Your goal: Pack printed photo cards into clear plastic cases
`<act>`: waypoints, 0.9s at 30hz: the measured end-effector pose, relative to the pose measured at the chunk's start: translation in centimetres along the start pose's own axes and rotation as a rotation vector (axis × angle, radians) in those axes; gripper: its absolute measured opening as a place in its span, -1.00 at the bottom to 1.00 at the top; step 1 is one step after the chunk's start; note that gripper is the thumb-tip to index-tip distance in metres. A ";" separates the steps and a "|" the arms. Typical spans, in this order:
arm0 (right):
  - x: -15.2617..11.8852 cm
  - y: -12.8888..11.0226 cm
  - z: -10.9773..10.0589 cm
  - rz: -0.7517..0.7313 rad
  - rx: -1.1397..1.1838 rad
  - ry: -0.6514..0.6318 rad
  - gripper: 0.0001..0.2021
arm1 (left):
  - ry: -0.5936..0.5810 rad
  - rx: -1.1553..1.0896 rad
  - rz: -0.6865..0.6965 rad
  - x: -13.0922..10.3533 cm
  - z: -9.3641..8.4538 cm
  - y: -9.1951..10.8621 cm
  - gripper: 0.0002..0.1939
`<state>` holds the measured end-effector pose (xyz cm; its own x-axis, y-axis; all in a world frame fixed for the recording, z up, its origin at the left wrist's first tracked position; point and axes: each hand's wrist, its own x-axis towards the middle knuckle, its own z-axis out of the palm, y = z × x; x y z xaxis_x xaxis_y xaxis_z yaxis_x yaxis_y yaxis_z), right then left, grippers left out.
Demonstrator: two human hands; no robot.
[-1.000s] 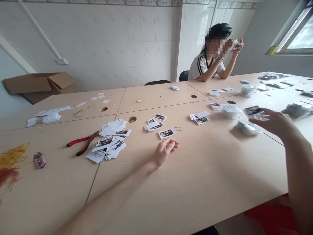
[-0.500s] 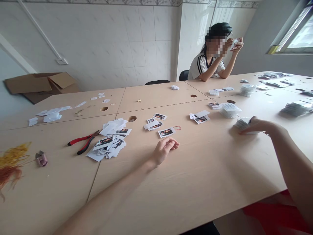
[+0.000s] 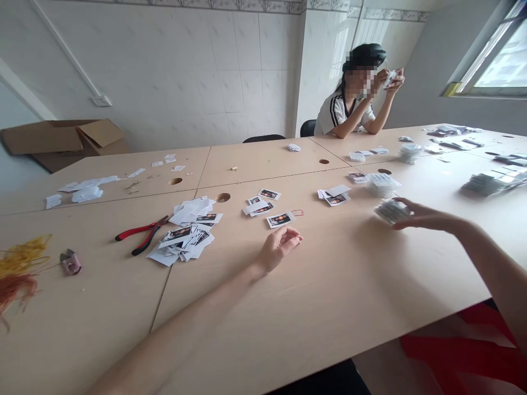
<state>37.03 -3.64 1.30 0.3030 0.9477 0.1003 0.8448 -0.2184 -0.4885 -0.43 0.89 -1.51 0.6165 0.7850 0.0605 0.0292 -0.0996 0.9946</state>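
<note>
My right hand (image 3: 407,214) grips a small stack of clear-wrapped cards (image 3: 388,212) from its right side, thumb and fingers around the edge. Just behind the stack stands a pile of clear plastic packets (image 3: 382,185). My left hand (image 3: 281,247) rests on the table (image 3: 313,307), palm partly turned up, fingers loosely bent and holding nothing. Close beyond its fingertips lies a printed card (image 3: 280,219) with a dark picture, a red loop (image 3: 297,213) at its right end. A few more picture cards (image 3: 259,207) lie farther back.
Left of my left hand are a heap of cards (image 3: 185,241), red-handled pliers (image 3: 142,236), a small pink cutter (image 3: 71,262) and yellow threads (image 3: 24,257). Across the table a person (image 3: 349,109) holds up a small item. More packets (image 3: 494,178) lie at the right.
My right hand has moved left with the stack, tilting it a little. My left hand stays in place, its fingers slightly looser.
</note>
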 end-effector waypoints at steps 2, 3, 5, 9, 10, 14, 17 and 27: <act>-1.5 -2.8 1.9 -0.150 0.326 -0.344 -0.35 | -0.038 0.076 0.014 -0.2 0.1 0.1 -0.55; -2.2 -4.5 3.3 -0.249 0.458 -0.436 -0.30 | -0.068 0.123 0.024 -0.4 0.1 0.2 -0.41; -3.2 -8.0 6.4 -0.451 0.658 -0.522 -0.17 | -0.135 0.191 0.053 -0.7 0.4 0.4 -0.13; -3.8 -13.8 11.8 -0.742 0.843 -0.574 -0.04 | -0.086 0.188 0.187 -1.2 1.0 0.3 -0.09; -3.8 -14.6 12.6 -0.779 0.822 -0.505 0.00 | -0.029 0.194 0.218 -1.2 1.0 0.2 -0.18; -3.7 -15.8 14.0 -0.807 0.742 -0.397 0.05 | 0.136 0.237 0.225 -1.2 0.8 0.1 -0.29; -3.7 -15.5 13.7 -0.778 0.660 -0.381 0.11 | 0.131 0.174 0.182 -1.1 0.8 0.1 -0.12; -5.1 -16.2 14.3 -0.768 0.761 -0.305 -0.08 | 0.080 0.382 0.215 -0.9 0.6 1.6 -0.27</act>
<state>15.49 -1.59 -3.74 -0.3908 0.8100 0.4372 0.2400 0.5482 -0.8011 -0.50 -0.31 -0.06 0.5782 0.7651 0.2834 0.2048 -0.4723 0.8573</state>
